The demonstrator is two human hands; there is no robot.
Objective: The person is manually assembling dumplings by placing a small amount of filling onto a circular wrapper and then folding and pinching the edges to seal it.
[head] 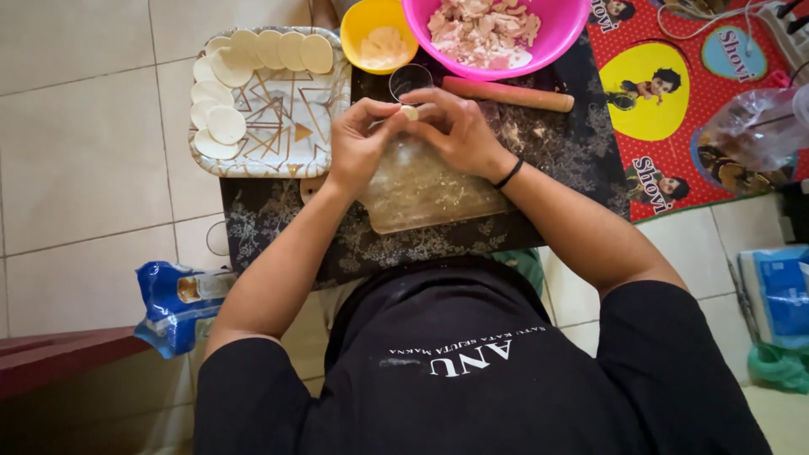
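Both hands meet at the upper middle of the frame, above a clear cutting board (421,190). The left hand (358,143) is curled, its fingertips (389,114) pinched onto a small pale dough piece (409,111). The right hand (459,131) closes on the same piece from the other side, thumb and forefinger touching it, the other fingers bent loosely. So the dough piece is gripped between both hands, held just above the board's far end. A black band (509,173) circles the right wrist.

The board lies on a dark patterned surface (556,147) and carries crumbs of flour. Just behind the hands stands one clear glass (410,79), and to its right lies one wooden rolling pin (508,93).

At the upper left sits one tray (286,118) with a gold line pattern. Flat round dough discs (226,125) line its top and left edges, overlapping; about ten can be counted, though the overlap makes the count unsure.

Along the top edge are two bowls: one yellow bowl (364,25) with a pale heap inside, and one larger pink bowl (560,29) filled with chopped pale filling (482,29).

To the right a red mat (624,143) with cartoon figures lies on the tiled floor (84,152), and one clear plastic bag (754,126) lies on it. One blue packet (173,305) lies on the floor at the lower left, and a second blue packet (779,291) at the right edge.
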